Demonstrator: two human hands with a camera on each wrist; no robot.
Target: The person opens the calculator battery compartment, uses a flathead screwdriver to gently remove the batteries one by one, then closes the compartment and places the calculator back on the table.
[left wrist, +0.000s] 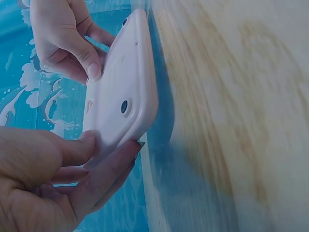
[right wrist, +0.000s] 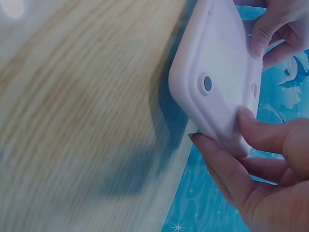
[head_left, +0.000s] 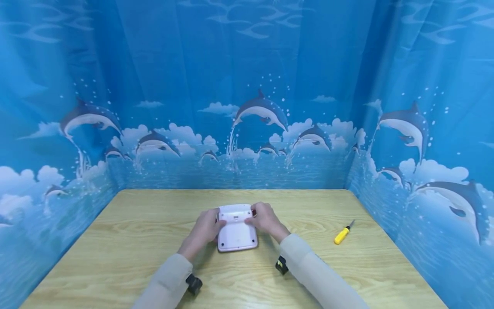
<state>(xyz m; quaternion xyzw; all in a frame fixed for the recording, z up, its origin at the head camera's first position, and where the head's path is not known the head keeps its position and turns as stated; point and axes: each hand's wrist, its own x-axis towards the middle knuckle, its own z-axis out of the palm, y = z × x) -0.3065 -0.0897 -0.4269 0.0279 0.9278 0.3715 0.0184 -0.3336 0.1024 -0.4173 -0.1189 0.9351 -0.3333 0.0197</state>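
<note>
A pale pinkish-white calculator [head_left: 237, 235] is held with its back up, showing dark round feet at its corners and a small latch. My left hand [head_left: 206, 227] grips its left side, the thumb on the back face and the fingers underneath. On the opposite side, my right hand [head_left: 266, 219] holds it the same way, thumb on top. The left wrist view shows the calculator [left wrist: 120, 82] tilted, with a shadow between its edge and the wood. In the right wrist view, the right fingertips [right wrist: 205, 142] curl under its edge. Its key side is hidden.
A yellow-handled screwdriver [head_left: 341, 235] lies on the wooden table [head_left: 154, 240] to the right, its tip pointing away. Blue curtains [head_left: 239, 64] printed with dolphins surround the table at the back and both sides.
</note>
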